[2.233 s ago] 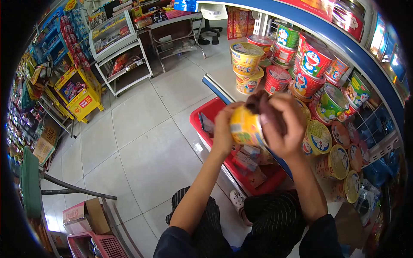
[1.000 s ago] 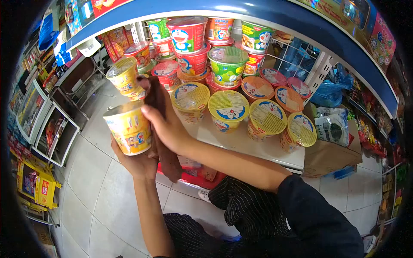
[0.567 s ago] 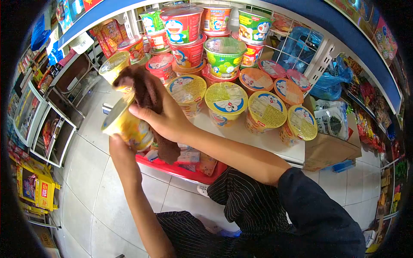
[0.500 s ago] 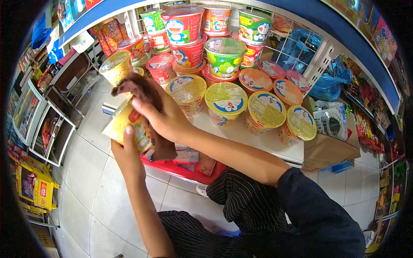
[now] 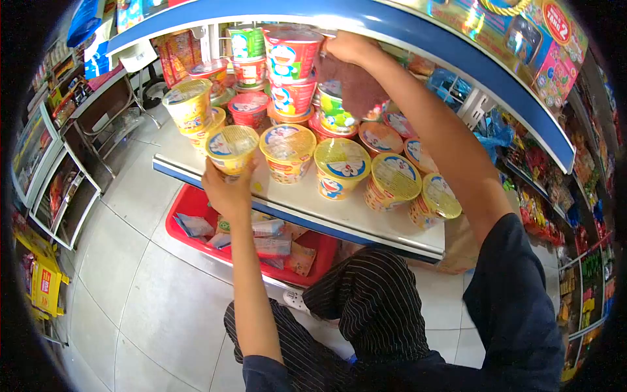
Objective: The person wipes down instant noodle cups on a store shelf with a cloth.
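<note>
Gripping yellow cup (image 5: 231, 147), left hand (image 5: 225, 189); right hand (image 5: 349, 47) raised.

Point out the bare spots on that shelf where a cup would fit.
Bare shelf runs along the front edge before the yellow cups. The left end beside the yellow stack is open. The back is packed with stacked red cups.

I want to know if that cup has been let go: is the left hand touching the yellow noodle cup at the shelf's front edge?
Touching. The head view shows the left hand wrapped around the lower side of the yellow noodle cup at the shelf edge.
</note>
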A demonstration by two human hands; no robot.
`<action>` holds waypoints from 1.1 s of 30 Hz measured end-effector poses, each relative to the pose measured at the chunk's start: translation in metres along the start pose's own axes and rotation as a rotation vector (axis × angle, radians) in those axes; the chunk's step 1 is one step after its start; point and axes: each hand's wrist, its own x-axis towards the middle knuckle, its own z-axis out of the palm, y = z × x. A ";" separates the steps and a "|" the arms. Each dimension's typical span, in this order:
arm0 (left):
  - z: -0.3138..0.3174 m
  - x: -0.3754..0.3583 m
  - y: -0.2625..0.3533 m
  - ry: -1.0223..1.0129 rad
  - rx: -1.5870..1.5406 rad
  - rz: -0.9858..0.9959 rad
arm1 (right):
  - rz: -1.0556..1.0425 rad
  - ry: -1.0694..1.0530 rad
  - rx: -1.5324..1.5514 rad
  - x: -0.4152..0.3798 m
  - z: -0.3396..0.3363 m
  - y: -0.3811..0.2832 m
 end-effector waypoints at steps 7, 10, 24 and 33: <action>-0.001 -0.001 -0.008 -0.063 0.186 0.072 | 0.409 0.091 -0.130 0.017 0.049 0.029; -0.002 -0.002 -0.019 0.013 0.427 0.163 | 0.558 0.226 0.021 0.015 0.044 0.020; 0.007 -0.008 -0.020 -0.188 -0.236 0.071 | 0.512 0.469 1.129 -0.029 -0.003 0.062; -0.010 -0.015 0.011 0.096 0.176 0.101 | 0.439 0.273 0.997 -0.078 -0.046 0.036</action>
